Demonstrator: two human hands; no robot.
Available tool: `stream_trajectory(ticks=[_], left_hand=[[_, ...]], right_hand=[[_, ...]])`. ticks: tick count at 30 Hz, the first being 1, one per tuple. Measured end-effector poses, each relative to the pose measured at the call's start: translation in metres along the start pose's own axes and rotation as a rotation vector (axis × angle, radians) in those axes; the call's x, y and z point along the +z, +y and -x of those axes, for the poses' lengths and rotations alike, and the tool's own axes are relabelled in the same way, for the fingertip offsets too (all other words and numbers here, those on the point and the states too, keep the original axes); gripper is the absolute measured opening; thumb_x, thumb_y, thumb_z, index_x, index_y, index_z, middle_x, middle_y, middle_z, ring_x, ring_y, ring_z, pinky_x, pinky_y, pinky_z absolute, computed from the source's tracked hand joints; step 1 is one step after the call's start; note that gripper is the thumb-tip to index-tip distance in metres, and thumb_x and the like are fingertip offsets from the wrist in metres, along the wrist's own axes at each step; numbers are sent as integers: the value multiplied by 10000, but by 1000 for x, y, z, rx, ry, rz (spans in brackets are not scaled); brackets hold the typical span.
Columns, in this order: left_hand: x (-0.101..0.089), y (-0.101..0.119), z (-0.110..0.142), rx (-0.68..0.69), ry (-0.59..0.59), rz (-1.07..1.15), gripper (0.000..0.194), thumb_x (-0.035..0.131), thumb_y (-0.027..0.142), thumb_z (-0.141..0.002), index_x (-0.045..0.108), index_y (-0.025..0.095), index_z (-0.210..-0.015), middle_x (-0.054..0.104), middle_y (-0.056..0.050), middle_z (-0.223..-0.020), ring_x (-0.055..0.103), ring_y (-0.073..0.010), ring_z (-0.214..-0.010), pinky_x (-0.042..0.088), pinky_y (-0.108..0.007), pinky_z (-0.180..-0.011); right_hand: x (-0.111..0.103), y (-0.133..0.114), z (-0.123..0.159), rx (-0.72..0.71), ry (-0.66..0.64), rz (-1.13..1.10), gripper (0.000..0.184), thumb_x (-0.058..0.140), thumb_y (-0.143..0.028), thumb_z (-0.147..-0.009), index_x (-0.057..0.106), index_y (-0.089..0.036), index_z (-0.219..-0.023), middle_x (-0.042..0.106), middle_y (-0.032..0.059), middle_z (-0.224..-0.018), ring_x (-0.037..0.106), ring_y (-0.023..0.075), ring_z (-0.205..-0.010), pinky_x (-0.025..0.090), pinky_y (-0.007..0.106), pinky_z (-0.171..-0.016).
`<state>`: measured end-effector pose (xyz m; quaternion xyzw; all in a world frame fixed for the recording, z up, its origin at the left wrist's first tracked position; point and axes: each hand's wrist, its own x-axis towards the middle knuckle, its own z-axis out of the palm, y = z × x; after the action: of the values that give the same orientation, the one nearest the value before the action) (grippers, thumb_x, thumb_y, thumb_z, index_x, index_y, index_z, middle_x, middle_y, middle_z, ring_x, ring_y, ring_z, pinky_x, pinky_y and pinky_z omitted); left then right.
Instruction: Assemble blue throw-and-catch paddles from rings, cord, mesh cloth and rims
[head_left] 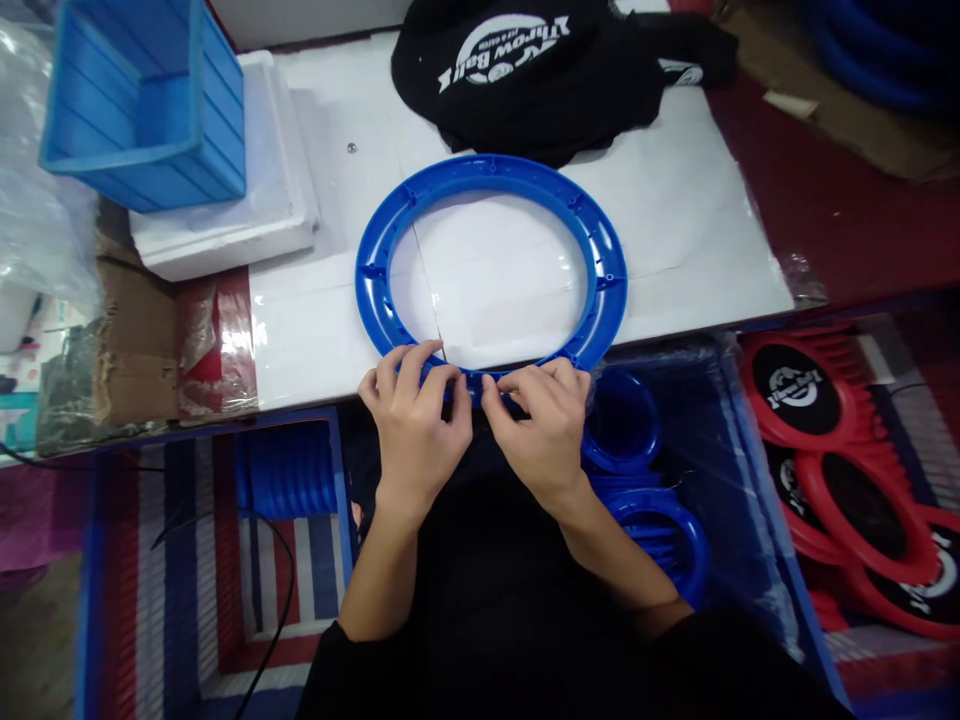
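A blue plastic ring (491, 172) with a hollow channel and small pegs lies on the white-covered table, its near edge at the table's front. My left hand (420, 420) grips that near edge left of the middle, fingers over the rim. My right hand (540, 420) grips the same edge just to the right. Both thumbs press on the ring close together, nearly meeting. Beyond the ring lies a heap of black fabric (525, 85) printed with white "Throw Ball" lettering. Whether anything small sits under my fingers is hidden.
A blue plastic bin (217, 120) stands on a white foam block (292, 190) at the left. Below the table, a crate (334, 440) holds stacked blue rings; a lined box (712, 440) holds more. Red discs with black centres (862, 500) pile at the right. A cable (289, 570) hangs lower left.
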<state>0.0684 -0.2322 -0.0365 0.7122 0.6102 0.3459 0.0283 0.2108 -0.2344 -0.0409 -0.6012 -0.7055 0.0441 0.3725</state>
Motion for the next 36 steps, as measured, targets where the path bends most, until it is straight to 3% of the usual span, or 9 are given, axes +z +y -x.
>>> stream_trajectory(ticks=[4,6,8,11,15,18,21,30,36], left_hand=[[-9,1,-2,26,-76,-46,29,717,208,-949,709,226,-970,731,-132,-1315,626,-395,-1263,436,-611,-1012],[-14,-1,-5,106,-111,-58,40,721,207,-951,719,220,-988,702,-148,-1379,596,-418,-1340,421,-646,-1063],[-16,-4,-9,224,-142,-16,58,702,163,-959,712,201,-1002,714,-153,-1355,613,-391,-1358,435,-624,-1116],[-12,-11,-13,321,-152,75,85,662,110,-980,695,177,-1021,782,-115,-1136,720,-300,-1214,496,-537,-1131],[-3,-15,-12,296,-86,106,72,680,120,-978,686,187,-1004,791,-76,-1031,761,-254,-1068,532,-517,-1096],[1,-14,-10,277,-47,121,76,698,118,-963,680,188,-989,791,-76,-1023,764,-252,-1058,526,-514,-1102],[3,-12,-9,244,-34,125,76,697,130,-961,679,203,-977,791,-66,-1020,763,-255,-1072,509,-527,-1114],[7,-5,-11,179,23,115,160,769,209,-944,646,219,-842,779,-33,-924,763,-242,-991,506,-504,-1067],[-1,3,-15,136,-58,69,182,738,232,-969,627,227,-826,780,-41,-954,745,-247,-976,486,-507,-1058]], right_hand=[[-2,-3,-2,24,-22,-19,316,707,-174,-956,521,-238,-708,581,-32,-606,509,194,-719,361,396,-777],[-6,-2,-5,33,-66,-26,314,703,-166,-958,527,-235,-707,581,-28,-615,504,194,-712,356,393,-752],[-15,0,-8,10,-151,-48,281,684,-166,-976,556,-228,-733,611,-15,-654,516,195,-719,365,387,-732],[-31,6,-11,-54,-249,-142,143,643,-157,-1013,645,-208,-880,695,17,-786,581,194,-781,432,373,-758],[-41,14,-13,-94,-139,-111,90,629,-140,-1019,670,-200,-966,723,41,-825,602,196,-787,469,366,-765],[-36,17,-13,-88,-101,-85,150,597,-126,-1020,647,-203,-903,673,26,-743,541,171,-670,451,338,-675],[-28,17,-11,-71,-81,-36,167,589,-141,-1016,639,-210,-873,665,21,-719,543,171,-662,461,335,-679],[-28,15,-11,-64,-146,39,255,622,-154,-1010,584,-222,-766,646,16,-687,528,191,-677,419,356,-705],[-24,10,-9,-42,-202,184,299,616,-135,-993,550,-233,-719,614,17,-655,481,212,-693,316,377,-694]])
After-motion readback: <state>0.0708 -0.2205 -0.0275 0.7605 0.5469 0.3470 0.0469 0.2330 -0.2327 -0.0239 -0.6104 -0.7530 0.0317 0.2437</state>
